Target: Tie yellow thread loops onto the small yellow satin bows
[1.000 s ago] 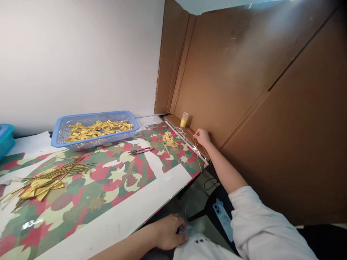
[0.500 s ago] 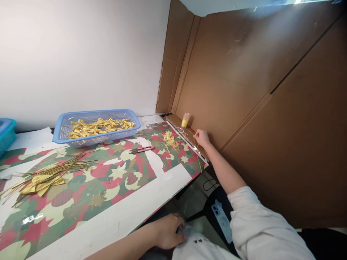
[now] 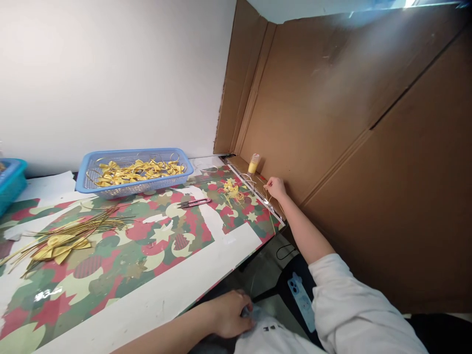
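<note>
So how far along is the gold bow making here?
Done: a blue basket holds many finished gold bows. In hand: the right hand pinches gold string at the table's far edge; the left hand rests in the lap. Left: loose gold strips lie unused.

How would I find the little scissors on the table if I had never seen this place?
Start at the blue basket full of gold bows at the back of the camouflage-patterned table. Just in front of its right end, lying flat on the table, are the thread snips. They are the only dark, thin, V-shaped metal thing there; everything else nearby is gold ribbon or gold string.
</note>
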Tool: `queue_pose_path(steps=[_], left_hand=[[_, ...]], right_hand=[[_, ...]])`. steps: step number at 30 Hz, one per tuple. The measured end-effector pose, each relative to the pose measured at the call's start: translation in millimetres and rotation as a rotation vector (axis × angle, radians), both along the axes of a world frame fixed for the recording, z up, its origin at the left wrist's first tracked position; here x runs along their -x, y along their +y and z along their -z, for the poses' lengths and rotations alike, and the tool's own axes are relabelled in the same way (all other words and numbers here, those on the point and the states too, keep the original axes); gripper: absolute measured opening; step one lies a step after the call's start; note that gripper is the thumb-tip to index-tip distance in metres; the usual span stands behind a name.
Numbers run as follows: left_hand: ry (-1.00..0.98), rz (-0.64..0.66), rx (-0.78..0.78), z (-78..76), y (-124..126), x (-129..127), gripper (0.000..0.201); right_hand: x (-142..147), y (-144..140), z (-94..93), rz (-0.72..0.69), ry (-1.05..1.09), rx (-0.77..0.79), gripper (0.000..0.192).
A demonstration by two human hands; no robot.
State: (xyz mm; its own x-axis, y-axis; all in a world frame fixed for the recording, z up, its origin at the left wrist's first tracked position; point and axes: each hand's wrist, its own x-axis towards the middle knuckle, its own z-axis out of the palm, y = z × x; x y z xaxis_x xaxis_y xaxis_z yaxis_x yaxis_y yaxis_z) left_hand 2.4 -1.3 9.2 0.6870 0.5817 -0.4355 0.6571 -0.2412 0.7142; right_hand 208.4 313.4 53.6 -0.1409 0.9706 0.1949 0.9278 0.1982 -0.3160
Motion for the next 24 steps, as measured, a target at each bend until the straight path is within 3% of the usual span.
queue_pose_path(steps=[24], left_hand=[[0.011, -0.002, -0.011, 0.0, 1.3, -0.3, 0.046]], right_hand=[[-4.2, -2.0, -9.2, 0.014, 0.187, 0.259, 0.034]])
